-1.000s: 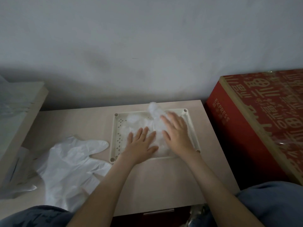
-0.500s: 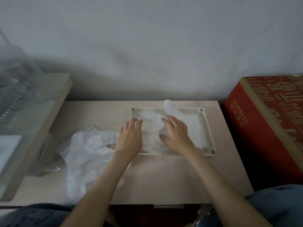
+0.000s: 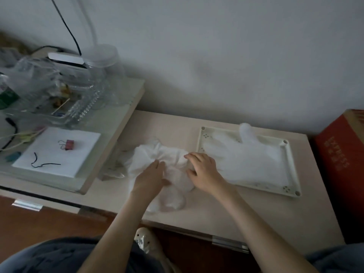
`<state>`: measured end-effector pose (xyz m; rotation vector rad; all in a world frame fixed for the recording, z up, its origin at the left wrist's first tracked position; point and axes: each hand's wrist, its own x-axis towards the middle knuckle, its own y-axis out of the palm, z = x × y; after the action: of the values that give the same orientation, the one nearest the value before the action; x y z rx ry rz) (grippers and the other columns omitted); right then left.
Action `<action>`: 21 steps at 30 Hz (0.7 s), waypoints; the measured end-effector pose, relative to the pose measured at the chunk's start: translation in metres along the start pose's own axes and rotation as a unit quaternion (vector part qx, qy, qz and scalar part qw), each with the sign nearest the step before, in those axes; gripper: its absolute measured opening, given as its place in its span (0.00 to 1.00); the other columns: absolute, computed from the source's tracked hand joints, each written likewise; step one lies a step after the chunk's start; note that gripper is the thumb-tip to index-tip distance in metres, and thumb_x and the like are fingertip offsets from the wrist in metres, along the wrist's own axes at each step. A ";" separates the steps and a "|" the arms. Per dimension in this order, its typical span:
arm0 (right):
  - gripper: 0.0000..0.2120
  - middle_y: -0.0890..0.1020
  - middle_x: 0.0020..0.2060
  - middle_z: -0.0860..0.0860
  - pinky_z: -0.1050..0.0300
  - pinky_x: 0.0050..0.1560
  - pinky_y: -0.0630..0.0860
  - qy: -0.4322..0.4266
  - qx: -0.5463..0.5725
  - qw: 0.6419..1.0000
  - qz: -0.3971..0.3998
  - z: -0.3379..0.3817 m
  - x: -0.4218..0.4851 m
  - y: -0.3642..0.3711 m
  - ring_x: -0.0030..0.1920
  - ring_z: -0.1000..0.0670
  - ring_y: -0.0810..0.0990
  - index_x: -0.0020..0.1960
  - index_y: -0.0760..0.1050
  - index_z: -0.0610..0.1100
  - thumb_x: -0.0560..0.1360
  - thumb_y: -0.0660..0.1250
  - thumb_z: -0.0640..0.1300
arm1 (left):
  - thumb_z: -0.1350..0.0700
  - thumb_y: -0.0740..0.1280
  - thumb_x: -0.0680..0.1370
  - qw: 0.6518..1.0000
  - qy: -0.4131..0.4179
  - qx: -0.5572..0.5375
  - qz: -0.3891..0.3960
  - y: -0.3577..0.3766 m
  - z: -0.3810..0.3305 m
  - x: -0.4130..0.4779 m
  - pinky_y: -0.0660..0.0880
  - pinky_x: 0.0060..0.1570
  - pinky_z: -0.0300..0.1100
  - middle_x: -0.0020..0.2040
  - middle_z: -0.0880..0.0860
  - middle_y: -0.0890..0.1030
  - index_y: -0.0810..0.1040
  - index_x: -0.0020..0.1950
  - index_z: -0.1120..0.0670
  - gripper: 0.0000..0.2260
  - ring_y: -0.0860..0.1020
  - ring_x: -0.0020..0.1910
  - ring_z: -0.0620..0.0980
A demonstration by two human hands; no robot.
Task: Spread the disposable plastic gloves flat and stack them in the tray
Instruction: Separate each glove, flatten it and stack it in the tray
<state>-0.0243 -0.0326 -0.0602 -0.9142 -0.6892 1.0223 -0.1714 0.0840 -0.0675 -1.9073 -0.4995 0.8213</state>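
Plastic crumpled glove (image 3: 157,156) beneath fingers (image 3: 194,155): left hand (image 3: 150,179) flat, right hand (image 3: 204,172) pinching it.

1. A low table (image 3: 256,211) of light wood holds it all.
2. A heap of crumpled white gloves (image 3: 157,156) lies on the table, right under my left hand (image 3: 149,178) and my right hand (image 3: 202,172).
3. A pale tray (image 3: 293,168) sits flat on the table, just to the right of my right hand.
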 end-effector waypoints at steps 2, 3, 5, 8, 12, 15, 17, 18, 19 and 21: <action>0.22 0.71 0.67 0.49 0.54 0.65 0.57 0.007 0.004 1.000 0.006 0.001 0.001 -0.001 0.69 0.46 0.66 0.69 0.69 0.45 0.76 0.64 0.43 | 0.48 0.65 0.77 1.000 -0.001 0.015 -0.016 -0.008 -0.006 -0.002 0.70 0.55 0.44 0.62 0.50 0.73 0.70 0.63 0.52 0.17 0.73 0.63 0.51; 0.21 0.71 0.67 0.49 0.54 0.66 0.56 0.012 0.001 1.000 0.011 0.001 0.001 -0.003 0.69 0.47 0.65 0.69 0.69 0.45 0.76 0.64 0.43 | 0.48 0.63 0.79 0.999 -0.007 0.038 -0.029 -0.012 -0.009 -0.002 0.71 0.53 0.44 0.59 0.50 0.76 0.72 0.61 0.52 0.14 0.75 0.59 0.51; 0.21 0.71 0.67 0.50 0.55 0.66 0.55 0.016 0.000 1.000 0.015 0.001 0.002 -0.006 0.69 0.47 0.64 0.70 0.68 0.46 0.77 0.63 0.44 | 0.50 0.59 0.81 0.994 -0.022 0.085 -0.067 -0.021 -0.015 -0.003 0.72 0.51 0.44 0.57 0.51 0.79 0.75 0.60 0.51 0.11 0.78 0.56 0.52; 0.20 0.72 0.66 0.50 0.55 0.65 0.56 0.037 0.031 0.999 0.008 -0.003 0.003 -0.011 0.68 0.47 0.65 0.69 0.68 0.46 0.78 0.62 0.44 | 0.53 0.55 0.83 0.989 -0.034 0.102 -0.103 -0.030 -0.021 -0.005 0.71 0.45 0.43 0.55 0.53 0.81 0.77 0.59 0.52 0.12 0.80 0.54 0.54; 0.18 0.75 0.61 0.50 0.58 0.63 0.65 0.099 0.192 0.976 -0.038 -0.001 0.002 -0.025 0.63 0.51 0.70 0.67 0.71 0.46 0.78 0.64 0.43 | 0.54 0.56 0.82 0.979 -0.025 -0.062 -0.193 -0.048 -0.033 -0.012 0.69 0.39 0.44 0.44 0.56 0.82 0.79 0.46 0.56 0.13 0.79 0.44 0.57; 0.14 0.77 0.54 0.53 0.60 0.59 0.72 0.183 0.457 0.867 -0.076 0.004 0.001 -0.039 0.56 0.55 0.76 0.62 0.72 0.48 0.77 0.67 0.45 | 0.58 0.60 0.80 0.913 0.020 -0.324 -0.248 -0.069 -0.056 -0.026 0.68 0.32 0.40 0.30 0.47 0.76 0.75 0.34 0.54 0.15 0.73 0.29 0.44; 0.14 0.79 0.55 0.51 0.55 0.61 0.72 0.207 0.572 0.790 -0.071 0.002 0.002 -0.043 0.58 0.52 0.78 0.60 0.72 0.47 0.76 0.68 0.47 | 0.56 0.59 0.81 0.842 0.018 -0.497 -0.209 -0.082 -0.069 -0.032 0.74 0.40 0.39 0.35 0.50 0.82 0.79 0.40 0.59 0.14 0.78 0.36 0.45; 0.15 0.79 0.56 0.50 0.55 0.61 0.72 0.211 0.612 0.760 -0.062 0.000 0.003 -0.045 0.59 0.51 0.78 0.61 0.72 0.47 0.76 0.67 0.47 | 0.55 0.59 0.82 0.800 0.016 -0.574 -0.171 -0.086 -0.071 -0.032 0.76 0.46 0.44 0.40 0.55 0.83 0.80 0.44 0.61 0.14 0.80 0.41 0.50; 0.16 0.79 0.58 0.49 0.55 0.61 0.71 0.212 0.642 0.736 -0.048 0.000 0.003 -0.047 0.59 0.51 0.78 0.62 0.71 0.47 0.76 0.66 0.48 | 0.55 0.59 0.82 0.758 0.016 -0.639 -0.133 -0.090 -0.073 -0.033 0.76 0.51 0.49 0.44 0.60 0.83 0.79 0.46 0.62 0.14 0.80 0.44 0.55; 0.22 0.79 0.61 0.48 0.55 0.62 0.71 0.219 0.678 0.701 -0.008 0.001 0.005 -0.050 0.61 0.50 0.78 0.66 0.69 0.46 0.75 0.65 0.53 | 0.56 0.58 0.82 0.708 0.020 -0.701 -0.086 -0.095 -0.075 -0.033 0.77 0.48 0.48 0.44 0.62 0.83 0.78 0.46 0.63 0.14 0.81 0.43 0.55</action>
<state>-0.0031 -0.0395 -0.0155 0.2093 0.5240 0.9223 -0.1395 0.0593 0.0509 -3.1229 -1.5551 0.1357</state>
